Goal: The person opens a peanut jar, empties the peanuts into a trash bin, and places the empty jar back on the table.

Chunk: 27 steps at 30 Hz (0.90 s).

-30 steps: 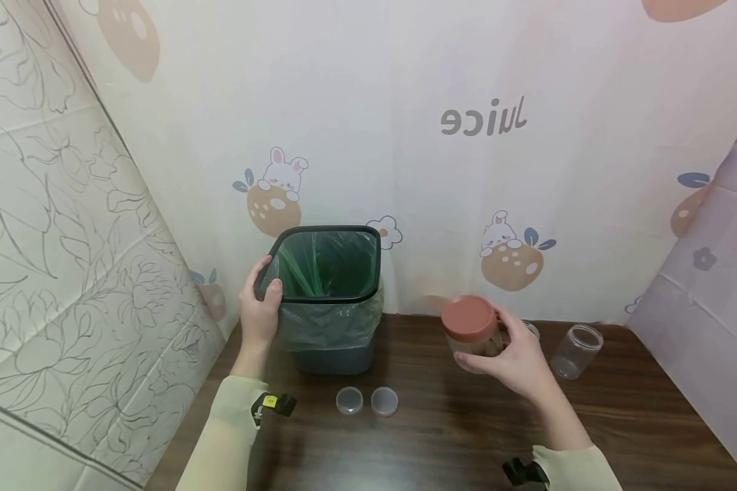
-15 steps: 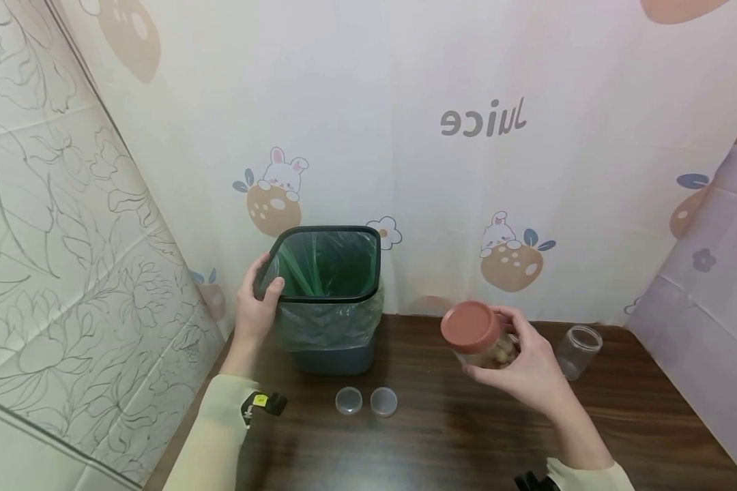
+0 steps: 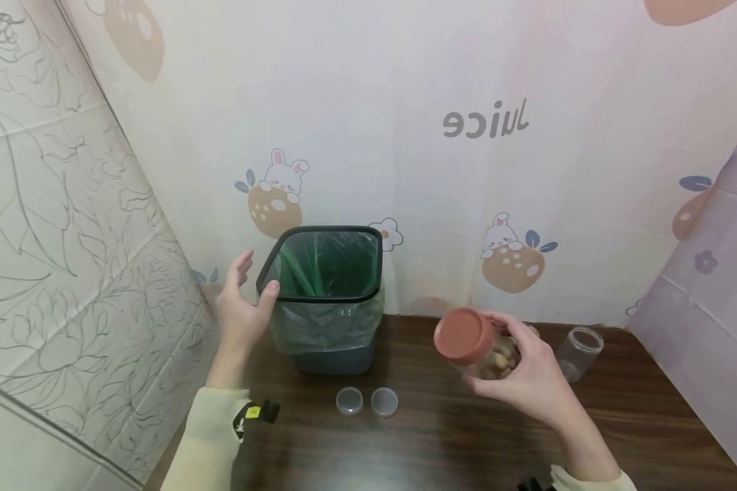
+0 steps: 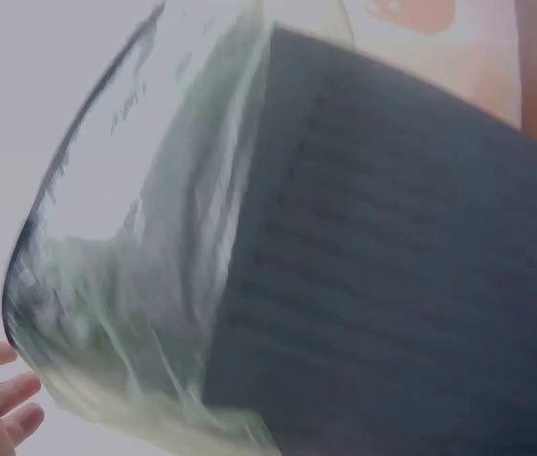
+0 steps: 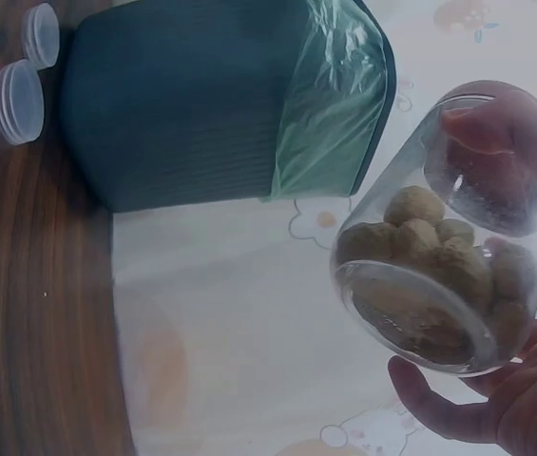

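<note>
In the head view my right hand (image 3: pixel 531 375) grips a clear jar with a terracotta screw lid (image 3: pixel 463 335), raised above the table and tilted with its lid toward the left. Several round, brownish balls (image 5: pixel 430 247) show through its wall in the right wrist view. At the left, my left hand (image 3: pixel 241 312) stands beside the trash can (image 3: pixel 331 363), its fingers spread and off the rim, the thumb close to the rim's left corner; whether the thumb touches I cannot tell. A translucent green bag (image 3: pixel 328 324) lines the can and hangs over its outside.
Two small clear round lids (image 3: pixel 349 401) lie on the dark wooden table (image 3: pixel 417 443) before the can. An uncovered clear jar (image 3: pixel 580 351) stands at the back right. Another jar's rim (image 3: pixel 531 329) shows partly behind my right hand. A printed curtain (image 3: pixel 430 177) hangs behind.
My left hand has let go of the can's rim and moved left. My right hand has tilted the jar further and brought it slightly nearer. The can has stayed in place.
</note>
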Each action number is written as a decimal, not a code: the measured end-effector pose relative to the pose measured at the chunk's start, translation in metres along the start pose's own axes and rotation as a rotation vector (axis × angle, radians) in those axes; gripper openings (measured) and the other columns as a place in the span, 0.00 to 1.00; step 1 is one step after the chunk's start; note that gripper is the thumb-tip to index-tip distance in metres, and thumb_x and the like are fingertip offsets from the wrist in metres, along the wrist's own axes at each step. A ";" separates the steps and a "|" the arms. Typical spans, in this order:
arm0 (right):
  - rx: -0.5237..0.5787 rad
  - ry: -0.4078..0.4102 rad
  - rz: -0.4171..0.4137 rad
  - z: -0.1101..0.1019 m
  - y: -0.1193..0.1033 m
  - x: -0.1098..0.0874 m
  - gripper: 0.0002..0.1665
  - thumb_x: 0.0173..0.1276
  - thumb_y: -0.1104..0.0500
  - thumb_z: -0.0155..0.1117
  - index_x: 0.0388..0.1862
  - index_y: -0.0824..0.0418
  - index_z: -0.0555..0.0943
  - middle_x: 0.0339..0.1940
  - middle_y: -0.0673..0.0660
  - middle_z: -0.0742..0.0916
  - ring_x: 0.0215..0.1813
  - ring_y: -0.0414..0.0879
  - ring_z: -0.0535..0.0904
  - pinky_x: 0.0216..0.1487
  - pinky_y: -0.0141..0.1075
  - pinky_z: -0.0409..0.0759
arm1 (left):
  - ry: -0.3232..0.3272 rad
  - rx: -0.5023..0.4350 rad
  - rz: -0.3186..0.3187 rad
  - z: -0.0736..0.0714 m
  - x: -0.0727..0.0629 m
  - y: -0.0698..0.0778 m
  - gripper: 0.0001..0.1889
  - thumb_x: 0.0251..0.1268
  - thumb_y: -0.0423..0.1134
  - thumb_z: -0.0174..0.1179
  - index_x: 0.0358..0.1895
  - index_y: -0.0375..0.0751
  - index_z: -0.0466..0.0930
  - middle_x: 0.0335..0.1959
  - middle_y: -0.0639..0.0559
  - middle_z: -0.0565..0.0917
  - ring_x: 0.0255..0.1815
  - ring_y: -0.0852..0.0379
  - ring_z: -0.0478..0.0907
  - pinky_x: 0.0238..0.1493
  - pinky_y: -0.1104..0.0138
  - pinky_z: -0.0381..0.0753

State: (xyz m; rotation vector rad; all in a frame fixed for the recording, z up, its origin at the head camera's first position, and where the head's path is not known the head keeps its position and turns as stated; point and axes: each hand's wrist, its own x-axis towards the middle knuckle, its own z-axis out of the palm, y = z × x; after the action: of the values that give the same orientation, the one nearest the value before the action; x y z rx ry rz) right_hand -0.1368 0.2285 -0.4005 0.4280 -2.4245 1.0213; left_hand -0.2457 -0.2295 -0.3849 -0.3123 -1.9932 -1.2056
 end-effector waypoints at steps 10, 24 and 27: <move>0.046 -0.041 -0.095 0.005 -0.008 -0.008 0.67 0.32 0.62 0.99 0.76 0.41 0.78 0.67 0.42 0.84 0.63 0.36 0.80 0.61 0.23 0.72 | -0.036 -0.203 0.354 0.013 -0.037 0.067 0.29 0.61 0.34 0.66 0.69 0.34 0.82 0.62 0.41 0.88 0.57 0.43 0.86 0.63 0.65 0.79; 0.083 -0.134 -0.137 0.030 -0.011 -0.020 0.66 0.36 0.58 0.98 0.78 0.42 0.77 0.65 0.41 0.83 0.59 0.38 0.83 0.59 0.26 0.78 | -0.620 -0.248 0.350 0.068 -0.103 0.108 0.38 0.68 0.38 0.72 0.81 0.46 0.70 0.70 0.51 0.82 0.64 0.53 0.83 0.60 0.56 0.87; 0.079 -0.150 -0.143 0.035 -0.014 -0.022 0.65 0.37 0.57 0.97 0.78 0.41 0.77 0.66 0.40 0.82 0.60 0.38 0.82 0.59 0.28 0.79 | -0.693 -0.234 0.328 0.077 -0.112 0.109 0.41 0.72 0.45 0.71 0.84 0.50 0.64 0.73 0.52 0.80 0.68 0.54 0.81 0.63 0.56 0.86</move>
State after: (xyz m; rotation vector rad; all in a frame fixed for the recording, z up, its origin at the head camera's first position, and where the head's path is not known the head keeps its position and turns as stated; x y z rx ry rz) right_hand -0.1222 0.1959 -0.4253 0.7190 -2.4480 1.0589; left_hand -0.1475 -0.0891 -0.4145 -1.2662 -2.2293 -1.2102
